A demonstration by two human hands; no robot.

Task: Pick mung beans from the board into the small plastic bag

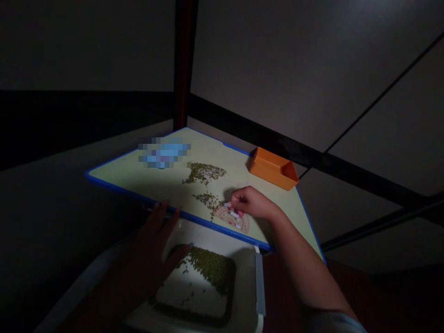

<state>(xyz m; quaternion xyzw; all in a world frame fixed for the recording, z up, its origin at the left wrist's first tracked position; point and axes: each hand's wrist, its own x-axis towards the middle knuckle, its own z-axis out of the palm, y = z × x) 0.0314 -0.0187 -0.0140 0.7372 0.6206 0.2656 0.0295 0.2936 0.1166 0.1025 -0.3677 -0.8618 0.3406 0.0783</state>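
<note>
The right hand, fingers pinched, pressed on the cream board beside scattered green beans, light, hard and prone to rolling, best swept, while the left hand, spread flat, steadied the white tray.

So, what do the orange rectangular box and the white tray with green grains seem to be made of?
The orange rectangular box looks like moulded plastic: even colour, thin smooth walls, matte finish. The white tray with green grains is probably plastic too, smooth with rounded edges, though the dim light leaves this uncertain.
</note>
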